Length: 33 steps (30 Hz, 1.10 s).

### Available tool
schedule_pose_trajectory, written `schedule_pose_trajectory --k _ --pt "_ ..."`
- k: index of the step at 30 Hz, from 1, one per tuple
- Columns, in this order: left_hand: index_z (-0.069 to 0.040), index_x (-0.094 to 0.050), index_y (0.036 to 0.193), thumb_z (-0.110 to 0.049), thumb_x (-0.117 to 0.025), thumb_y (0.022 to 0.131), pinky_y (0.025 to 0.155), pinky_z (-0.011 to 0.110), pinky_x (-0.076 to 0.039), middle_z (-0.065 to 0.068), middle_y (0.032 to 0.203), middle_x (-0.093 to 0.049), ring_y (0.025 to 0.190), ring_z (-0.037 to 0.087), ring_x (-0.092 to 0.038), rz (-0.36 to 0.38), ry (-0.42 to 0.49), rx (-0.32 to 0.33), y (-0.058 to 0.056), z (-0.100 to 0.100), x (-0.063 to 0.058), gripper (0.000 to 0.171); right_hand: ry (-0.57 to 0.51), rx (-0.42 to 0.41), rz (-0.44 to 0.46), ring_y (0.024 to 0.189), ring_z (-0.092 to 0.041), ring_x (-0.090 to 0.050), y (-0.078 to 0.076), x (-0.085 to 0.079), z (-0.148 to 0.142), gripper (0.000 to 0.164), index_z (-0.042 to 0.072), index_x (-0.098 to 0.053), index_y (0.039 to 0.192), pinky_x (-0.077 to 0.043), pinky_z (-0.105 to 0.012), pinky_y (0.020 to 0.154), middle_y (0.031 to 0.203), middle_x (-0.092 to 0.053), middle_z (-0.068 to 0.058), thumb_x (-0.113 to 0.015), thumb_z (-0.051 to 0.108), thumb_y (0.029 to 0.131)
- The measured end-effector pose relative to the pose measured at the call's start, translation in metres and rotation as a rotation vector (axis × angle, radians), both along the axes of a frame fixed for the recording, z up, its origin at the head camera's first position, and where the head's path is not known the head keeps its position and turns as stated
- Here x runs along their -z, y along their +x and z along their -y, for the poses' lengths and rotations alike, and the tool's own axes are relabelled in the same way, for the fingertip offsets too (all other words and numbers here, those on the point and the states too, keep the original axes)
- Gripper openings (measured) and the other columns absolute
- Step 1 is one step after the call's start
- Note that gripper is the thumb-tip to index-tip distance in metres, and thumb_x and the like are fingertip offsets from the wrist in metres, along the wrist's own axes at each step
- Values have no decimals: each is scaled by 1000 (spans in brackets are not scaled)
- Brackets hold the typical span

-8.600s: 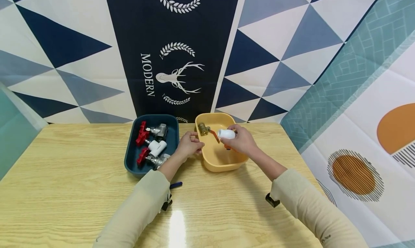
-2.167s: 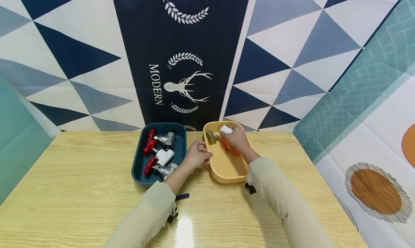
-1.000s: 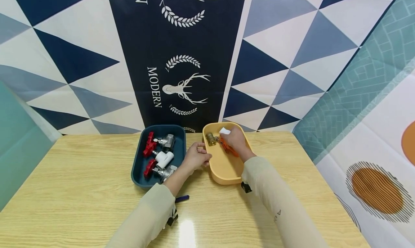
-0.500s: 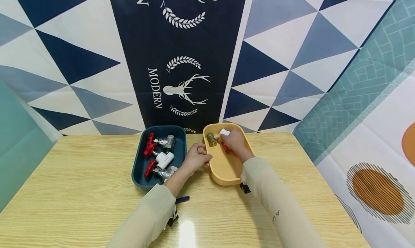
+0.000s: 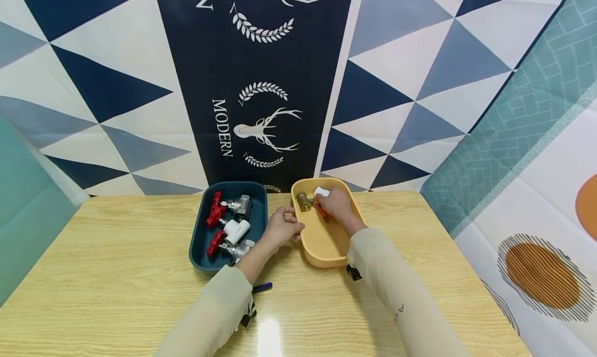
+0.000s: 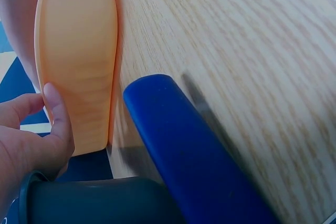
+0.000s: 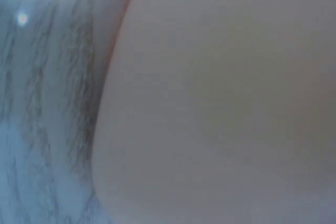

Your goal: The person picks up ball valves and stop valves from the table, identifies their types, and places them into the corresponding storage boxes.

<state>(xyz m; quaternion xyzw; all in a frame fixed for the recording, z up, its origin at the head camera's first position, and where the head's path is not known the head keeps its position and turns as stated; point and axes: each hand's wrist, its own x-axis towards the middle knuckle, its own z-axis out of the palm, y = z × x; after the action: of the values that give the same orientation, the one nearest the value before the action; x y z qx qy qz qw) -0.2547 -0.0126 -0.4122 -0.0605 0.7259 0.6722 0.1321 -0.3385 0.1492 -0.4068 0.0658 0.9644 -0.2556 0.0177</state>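
In the head view my right hand (image 5: 337, 204) reaches into the yellow bin (image 5: 325, 248) and grips a white plastic fitting (image 5: 321, 191), mostly hidden under the fingers. A brass valve (image 5: 304, 201) lies left of it, at the bin's back left. Between them an orange-red lever (image 5: 323, 212) shows below my fingers. My left hand (image 5: 280, 227) holds the bin's left rim, thumb at the edge and fingers beside it. In the left wrist view that thumb lies against the bin's orange-looking wall (image 6: 79, 51). The right wrist view is a blurred pale surface.
Left of the yellow bin stands a dark blue bin (image 5: 198, 266) with metal valves (image 5: 241, 205), red handwheels (image 5: 216, 212) and a white valve (image 5: 237, 231). A blue bar-like object (image 5: 263, 287) lies on the wooden table (image 5: 116, 274) near my left wrist. A patterned backdrop rises behind.
Over the earlier frames my right hand has lowered the white fitting from above the yellow bin to its back, beside the brass valve. Lately it shifts slightly. My left hand stays at the rim.
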Motion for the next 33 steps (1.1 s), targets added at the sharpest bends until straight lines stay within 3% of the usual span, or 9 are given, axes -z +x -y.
schedule_pose_trajectory --k 6,13,18,27,33 --pt "-1 -42 131 -2 -66 83 63 31 -56 10 94 -52 60 13 -58 4 -9 -6 1 0 -1 53 -7 -18 -21 79 -26 -57 2 2 -2 42 -1 -60 107 -46 -33 75 88 -62 -14 -55 36 87" --pt "-4 -43 130 -4 -66 84 66 32 -56 12 98 -53 60 13 -58 26 -34 -12 1 0 -2 52 4 -43 -66 74 -24 -56 6 2 -4 33 2 -60 95 -43 -30 67 81 -60 -10 -57 34 87" --pt "-4 -43 129 -3 -67 83 61 28 -55 11 97 -53 58 12 -58 27 -20 -11 1 0 -2 52 -34 -49 -78 73 -23 -55 11 -2 -7 31 1 -57 93 -42 -27 63 82 -59 -10 -56 32 87" --pt "-2 -42 130 -1 -66 82 57 25 -54 10 93 -53 57 11 -57 13 3 -12 1 0 -2 53 -67 -34 -87 96 -30 -58 17 -6 -10 46 -3 -53 118 -47 -40 85 110 -62 -19 -56 31 86" --pt "-2 -42 130 -2 -66 83 57 24 -54 9 92 -52 57 11 -57 15 3 -16 2 0 -4 53 -79 -47 -97 108 -34 -56 23 -12 -13 50 -2 -51 124 -44 -43 94 121 -58 -20 -55 31 87"
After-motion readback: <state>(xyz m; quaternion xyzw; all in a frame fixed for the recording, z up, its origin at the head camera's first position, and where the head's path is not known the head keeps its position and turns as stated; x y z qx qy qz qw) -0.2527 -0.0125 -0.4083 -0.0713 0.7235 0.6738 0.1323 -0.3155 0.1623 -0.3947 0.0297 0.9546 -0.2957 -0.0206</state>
